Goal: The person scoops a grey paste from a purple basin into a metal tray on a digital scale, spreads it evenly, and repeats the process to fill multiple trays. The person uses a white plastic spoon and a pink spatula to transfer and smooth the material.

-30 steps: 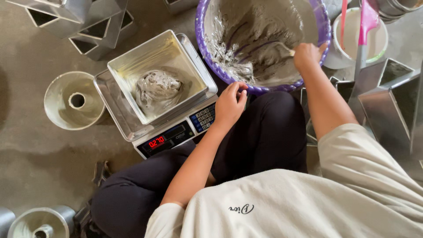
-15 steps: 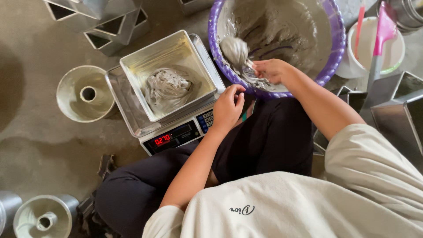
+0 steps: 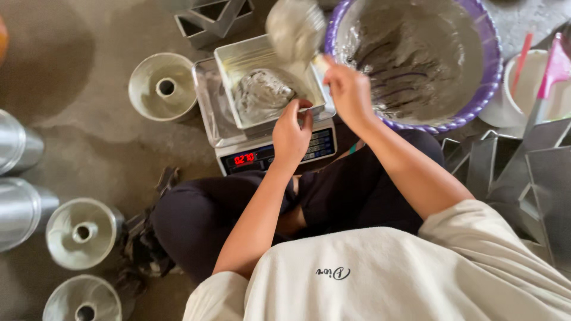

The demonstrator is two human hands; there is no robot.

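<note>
Setting: small baking workshop, work done seated on a bare concrete floor point(image 3: 77, 148). Evidence: digital scale point(image 3: 270, 151) just below the fingers, purple batter basin point(image 3: 488, 65) beside them, many metal ring moulds point(image 3: 162, 86) well apart, leftward.

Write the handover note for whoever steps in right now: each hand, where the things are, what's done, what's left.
Left hand: fingers on the near rim of the square tin, which sits on the scale.
Right hand: holds a loaded scoop above the tin.
Purple basin, beside the scale, holds grey batter.
Done: one mound of batter lies in the tin.
Left: the scoopful is not yet tipped in; ring moulds on the floor show no batter.
</note>
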